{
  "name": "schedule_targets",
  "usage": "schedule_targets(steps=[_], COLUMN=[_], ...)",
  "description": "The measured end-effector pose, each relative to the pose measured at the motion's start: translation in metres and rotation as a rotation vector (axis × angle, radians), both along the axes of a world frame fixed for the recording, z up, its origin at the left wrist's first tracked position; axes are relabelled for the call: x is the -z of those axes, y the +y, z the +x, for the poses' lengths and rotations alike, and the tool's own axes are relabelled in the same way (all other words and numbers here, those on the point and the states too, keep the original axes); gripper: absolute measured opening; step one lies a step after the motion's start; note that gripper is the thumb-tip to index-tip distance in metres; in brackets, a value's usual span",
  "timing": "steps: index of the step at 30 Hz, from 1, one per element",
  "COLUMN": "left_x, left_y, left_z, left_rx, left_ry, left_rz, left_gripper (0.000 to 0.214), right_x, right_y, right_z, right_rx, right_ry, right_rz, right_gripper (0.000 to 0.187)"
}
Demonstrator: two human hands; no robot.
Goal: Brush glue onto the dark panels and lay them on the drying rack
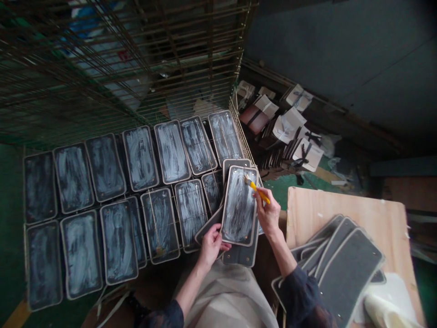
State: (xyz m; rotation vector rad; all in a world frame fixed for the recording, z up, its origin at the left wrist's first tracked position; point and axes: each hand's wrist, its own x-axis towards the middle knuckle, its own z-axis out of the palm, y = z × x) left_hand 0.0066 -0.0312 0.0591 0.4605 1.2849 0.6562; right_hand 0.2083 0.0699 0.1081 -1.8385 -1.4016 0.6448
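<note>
At the near right corner of the wire rack (pixel 205 61), the left hand's (pixel 210 246) fingers gripped a white-smeared dark panel (pixel 239 205) low down; the right hand (pixel 268 209) pinched a yellow brush (pixel 253 186) at its upper end. Even lengthwise strokes seemed best.

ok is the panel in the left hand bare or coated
Coated: whitish streaks cover most of the panel inside its pale border; the dark panels at right look plain.

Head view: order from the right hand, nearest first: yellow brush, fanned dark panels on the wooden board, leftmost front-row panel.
1. Yellow brush: held in the right hand.
2. Fanned dark panels: to its right, on the wooden board.
3. Leftmost front-row panel: far left.
</note>
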Motion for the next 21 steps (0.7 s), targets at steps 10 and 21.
schedule_targets(steps=[10,21], left_x=[-0.001,-0.042], left_y=[-0.001,0.019], left_z=[-0.003,-0.029], left_rx=[-0.006,-0.029], left_ry=[-0.046,-0.250], left_rz=[-0.030,0.099], left_gripper=[0.056,0.046], right_x=[-0.045,0.034], right_y=[-0.109,-0.095], right_z=[-0.023,0.015], right_rx=[0.103,-0.106], right_ry=[0.274,-0.247], right_rz=[-0.185,-0.071], right_gripper=[0.018,0.050])
